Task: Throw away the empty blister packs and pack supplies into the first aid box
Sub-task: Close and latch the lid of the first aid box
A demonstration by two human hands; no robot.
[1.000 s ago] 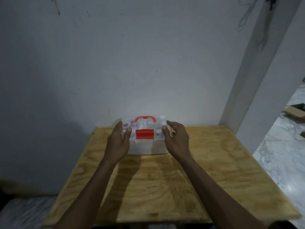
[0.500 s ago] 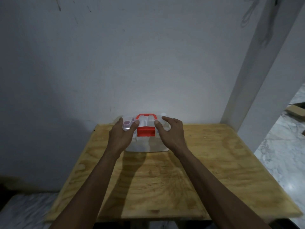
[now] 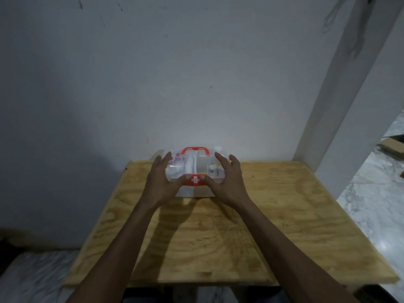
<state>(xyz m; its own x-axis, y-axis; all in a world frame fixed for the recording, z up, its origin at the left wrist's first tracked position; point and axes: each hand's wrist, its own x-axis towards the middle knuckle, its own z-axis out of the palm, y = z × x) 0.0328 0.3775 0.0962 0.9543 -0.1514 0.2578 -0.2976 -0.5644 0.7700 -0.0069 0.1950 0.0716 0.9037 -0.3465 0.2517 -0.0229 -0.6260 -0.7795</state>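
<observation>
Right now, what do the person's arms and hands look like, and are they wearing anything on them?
Both arms are bare from the bottom edge of the picture up to the wrists: no sleeves show. The left hand and the right hand wear no gloves, and no watch, bracelet or ring can be seen. Dim light may hide small details.

1. The translucent plastic first aid box with a red handle and red latch (image 3: pixel 195 171) sits on the far middle of the plywood table (image 3: pixel 284 215), just before the grey plaster wall (image 3: pixel 153 84).
2. The left hand (image 3: pixel 160 184) lies on the box's left side, thumb beside the latch.
3. The right hand (image 3: pixel 227 182) lies on its right side, thumb likewise at the latch.
4. Small containers lie inside the box, under the lid.
5. A white pillar (image 3: pixel 349 106) stands behind the table's right corner.
</observation>
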